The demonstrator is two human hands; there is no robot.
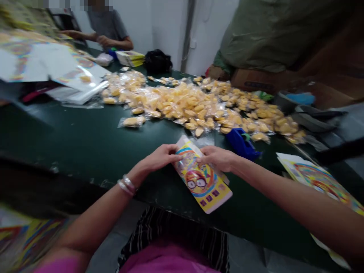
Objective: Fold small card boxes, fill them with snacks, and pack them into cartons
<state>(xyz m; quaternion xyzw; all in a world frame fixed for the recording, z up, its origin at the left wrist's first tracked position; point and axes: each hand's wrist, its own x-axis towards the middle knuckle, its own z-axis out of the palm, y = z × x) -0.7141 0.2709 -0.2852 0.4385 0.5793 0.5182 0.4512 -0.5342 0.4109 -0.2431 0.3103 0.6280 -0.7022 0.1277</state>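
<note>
Broadly, dark green table (93, 140) right across the view, worn along the near edge. Upper right, large olive-green cover (258, 34) draped above brown cardboard (256, 80). Along the far half of the table, long loose spread of bagged yellow pieces (184, 100), in clear wrappers, heaped thickest in the middle and thinning toward the right. Upper left, stack of printed sheets (40, 60), blurred, white areas uppermost, reaching to the left end of the spread. Behind, at the far side, person in a grey shirt (109, 28), forearms over the table.

At right, beneath and beyond the right forearm, more printed card (321, 178), lying on the table. Front and centre, over the near part of the table, yellow printed carton (199, 178), narrow and slanted, bespectacled cartoon face toward the camera, pale flap at the lower end. Held at the upper part from both sides: left hand (163, 155) pinching the left edge, thumb on the printed front; right hand (218, 157) closed on the right edge, fingertips over the front. Undersides of both grips hidden.

Just beyond the right hand, blue dispenser (243, 144) with a green scrap on it, close against the spread. Farther back, black bag (157, 61). Smallest, silvery bracelets (127, 184) on the left wrist.
</note>
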